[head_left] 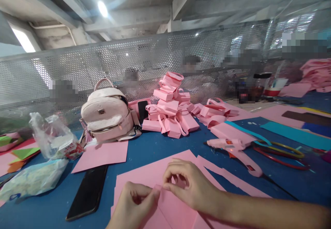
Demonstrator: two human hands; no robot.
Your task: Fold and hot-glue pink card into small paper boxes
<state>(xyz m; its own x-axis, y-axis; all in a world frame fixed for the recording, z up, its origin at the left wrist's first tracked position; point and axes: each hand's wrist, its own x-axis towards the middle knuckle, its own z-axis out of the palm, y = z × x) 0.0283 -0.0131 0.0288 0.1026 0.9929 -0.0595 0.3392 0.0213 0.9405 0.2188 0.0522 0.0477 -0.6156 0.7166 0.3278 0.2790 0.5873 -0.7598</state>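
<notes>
Both hands meet over a folded piece of pink paper (170, 206) at the bottom middle, above a stack of pink sheets (126, 178). My left hand (138, 199) pinches the paper's upper edge between thumb and forefinger. Just to its right, my right hand (186, 180) has its fingers curled, with thumb and forefinger closed at the same edge. The lower part of the folded piece runs out of the picture. A pink glue gun (236, 149) lies on its side to the right, its cord trailing toward my right forearm.
A pile of folded pink paper bags (170, 108) stands against the perforated metal screen (155, 55). Left of it sits a pale backpack (106, 113). A black phone (89, 191) and a plastic packet (33, 179) lie at left. Pink paper strips (232, 177) and blue paper (297, 136) are at right.
</notes>
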